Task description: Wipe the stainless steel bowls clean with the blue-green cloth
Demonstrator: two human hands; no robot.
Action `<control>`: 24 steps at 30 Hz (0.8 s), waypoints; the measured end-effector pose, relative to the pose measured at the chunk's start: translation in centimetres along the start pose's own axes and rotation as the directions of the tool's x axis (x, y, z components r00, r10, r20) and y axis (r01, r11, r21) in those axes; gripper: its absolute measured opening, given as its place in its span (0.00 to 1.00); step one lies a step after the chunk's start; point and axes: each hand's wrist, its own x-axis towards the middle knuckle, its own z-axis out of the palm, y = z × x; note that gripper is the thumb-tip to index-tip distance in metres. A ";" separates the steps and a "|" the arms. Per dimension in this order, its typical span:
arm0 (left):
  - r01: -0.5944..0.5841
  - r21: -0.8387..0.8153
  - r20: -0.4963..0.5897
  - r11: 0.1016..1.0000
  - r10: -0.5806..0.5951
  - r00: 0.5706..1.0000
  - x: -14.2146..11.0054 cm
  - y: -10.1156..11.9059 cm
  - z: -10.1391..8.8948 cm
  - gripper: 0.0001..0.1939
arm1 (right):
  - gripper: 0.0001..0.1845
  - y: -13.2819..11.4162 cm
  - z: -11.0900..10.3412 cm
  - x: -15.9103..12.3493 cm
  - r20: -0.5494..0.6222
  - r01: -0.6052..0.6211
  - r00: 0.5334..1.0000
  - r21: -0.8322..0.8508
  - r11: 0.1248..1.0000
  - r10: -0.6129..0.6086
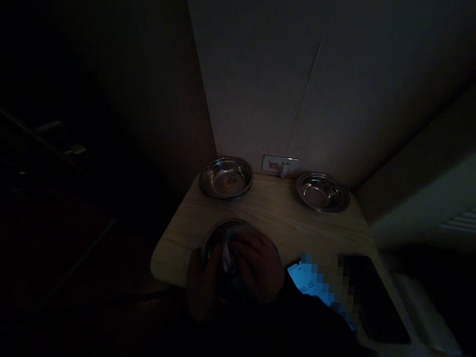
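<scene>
In the dim light a round metal bowl [217,230] is between my hands near the table's front edge. My left hand [202,284] is closed around the bowl's left side. My right hand [261,262] is bent over the bowl's right side, with its fingers closed on a pale, crumpled cloth [227,254] inside it. Shadow and my hands hide much of the bowl's inside and its lower rim.
On the light wooden table [272,218], a shiny metal bowl [225,180] stands back left, another metal bowl [323,193] back right. A lit phone [306,280] and a dark flat device [375,301] lie on the right. A wall socket [280,164] holds a plug.
</scene>
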 end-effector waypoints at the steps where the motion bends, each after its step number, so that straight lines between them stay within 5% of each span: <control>1: -0.016 0.013 -0.006 1.000 0.016 1.000 0.0 0.1 -0.1 0.13 | 0.16 0.0 0.0 0.0 -0.005 -0.014 1.000 -0.007 1.000 0.013; 6: -0.129 0.099 -0.018 0.987 0.131 0.991 0.0 0.0 -0.8 0.11 | 0.16 -0.3 -0.1 -0.2 0.002 0.091 0.996 0.032 0.995 -0.091; 24: -0.072 0.087 -0.049 0.994 0.077 0.996 -0.6 -0.1 0.1 0.14 | 0.16 -0.2 0.2 0.6 -0.031 0.073 0.997 0.020 0.997 -0.072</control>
